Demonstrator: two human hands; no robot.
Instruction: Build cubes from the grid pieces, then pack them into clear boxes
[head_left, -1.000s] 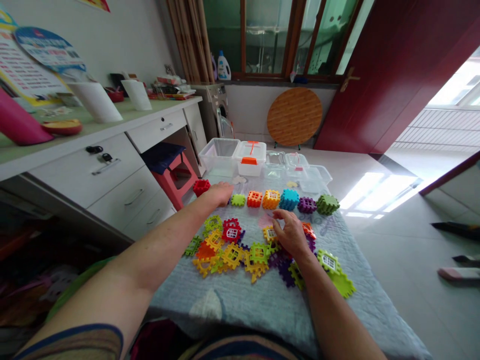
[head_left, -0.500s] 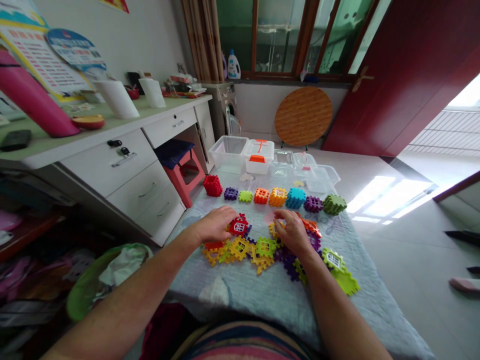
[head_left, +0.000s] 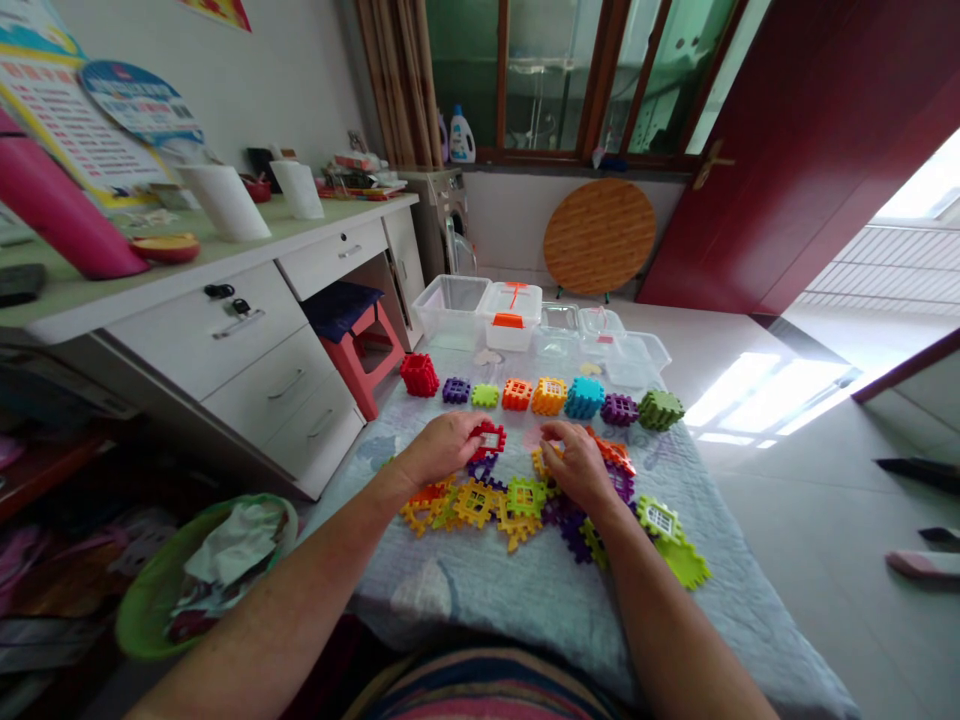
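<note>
My left hand [head_left: 442,447] pinches a red plastic block with a window grid [head_left: 490,440], lifted and tilted above the pile. Just below it lies a dark purple piece [head_left: 484,468]. My right hand [head_left: 577,460] is curved over the pile's right part, thumb and fingers apart. Under its fingertips sits a yellow piece [head_left: 539,464], partly hidden; whether they touch is unclear. Near my forearms lie a yellow window piece [head_left: 477,503], a lime window piece [head_left: 526,496], orange pieces [head_left: 615,452] and a lime piece with a white window [head_left: 659,518].
Behind the pile stands a row of sorted stacks, from red [head_left: 419,375] through blue [head_left: 585,397] to dark green [head_left: 661,409]. Clear plastic boxes [head_left: 452,305] and a lidded box with orange clips [head_left: 513,318] stand at the cloth-covered table's [head_left: 480,580] far end.
My left hand has raised the red window block slightly and tipped it flatter, uncovering more of the purple piece beneath. My right hand has kept its place over the pile.
</note>
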